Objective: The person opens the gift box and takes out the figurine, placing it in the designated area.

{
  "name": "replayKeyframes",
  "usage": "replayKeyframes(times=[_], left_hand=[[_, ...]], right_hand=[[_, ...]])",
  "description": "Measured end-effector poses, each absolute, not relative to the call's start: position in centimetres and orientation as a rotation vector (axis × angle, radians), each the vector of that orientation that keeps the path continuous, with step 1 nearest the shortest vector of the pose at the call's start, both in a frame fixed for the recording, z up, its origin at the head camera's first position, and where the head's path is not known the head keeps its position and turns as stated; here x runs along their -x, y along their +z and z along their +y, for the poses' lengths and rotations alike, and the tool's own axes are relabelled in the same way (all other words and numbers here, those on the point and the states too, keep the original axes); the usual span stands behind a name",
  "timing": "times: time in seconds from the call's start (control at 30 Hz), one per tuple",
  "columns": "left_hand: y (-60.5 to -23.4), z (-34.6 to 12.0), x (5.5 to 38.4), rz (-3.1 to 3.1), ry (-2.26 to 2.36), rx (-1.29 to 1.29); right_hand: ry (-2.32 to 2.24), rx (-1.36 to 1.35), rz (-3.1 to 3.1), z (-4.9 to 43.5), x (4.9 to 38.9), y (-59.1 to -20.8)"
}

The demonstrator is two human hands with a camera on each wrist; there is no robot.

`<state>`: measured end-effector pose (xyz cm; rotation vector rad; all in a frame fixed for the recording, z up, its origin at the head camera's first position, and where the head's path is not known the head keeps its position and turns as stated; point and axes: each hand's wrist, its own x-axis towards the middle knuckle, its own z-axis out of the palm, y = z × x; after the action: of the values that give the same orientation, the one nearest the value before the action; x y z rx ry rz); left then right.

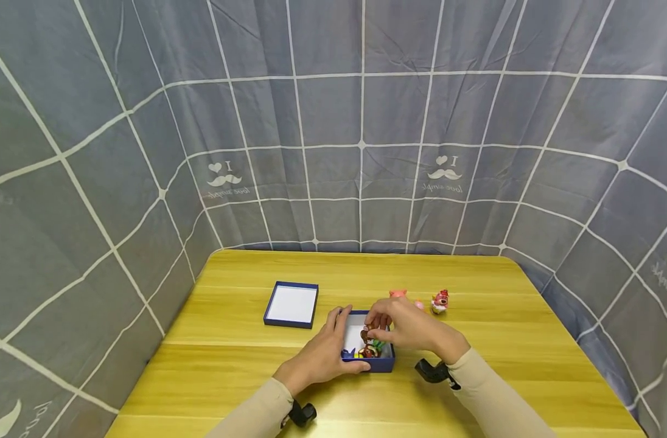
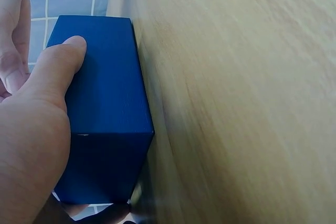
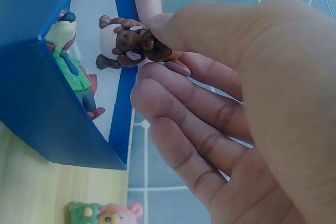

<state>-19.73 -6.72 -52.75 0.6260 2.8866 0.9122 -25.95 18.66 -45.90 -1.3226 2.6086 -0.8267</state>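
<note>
A blue box (image 1: 381, 365) with a white inside stands uncovered on the table. My left hand (image 1: 322, 348) grips its left side, thumb (image 2: 76, 51) along the near wall and fingers at the far edge. Over the opening, my right hand (image 1: 407, 324) pinches a small brown monkey-like figurine (image 3: 128, 40) between thumb and fingers. Inside the box lie other figurines: one in a green shirt and blue tie (image 3: 71, 66), a brownish-red one (image 1: 370, 351) and a blue piece (image 1: 348, 353). The hands partly hide the box's contents.
The box's blue-rimmed lid (image 1: 292, 304) lies inside-up at the back left of the wooden table (image 1: 229, 365). Behind my right hand are a pink toy (image 1: 397, 293), a small pink piece (image 1: 419, 305) and a red-and-pink bear figurine (image 1: 440, 302). A grey checked curtain (image 1: 333, 170) surrounds the table.
</note>
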Motion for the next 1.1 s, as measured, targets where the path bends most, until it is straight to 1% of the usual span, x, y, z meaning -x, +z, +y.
replayKeyframes(times=[1.1], left_hand=[[-53.0, -6.7, 19.9, 2.881, 0.956, -0.636]], right_hand=[[-0.907, 1.262, 2.703, 21.2, 25.8, -46.2]])
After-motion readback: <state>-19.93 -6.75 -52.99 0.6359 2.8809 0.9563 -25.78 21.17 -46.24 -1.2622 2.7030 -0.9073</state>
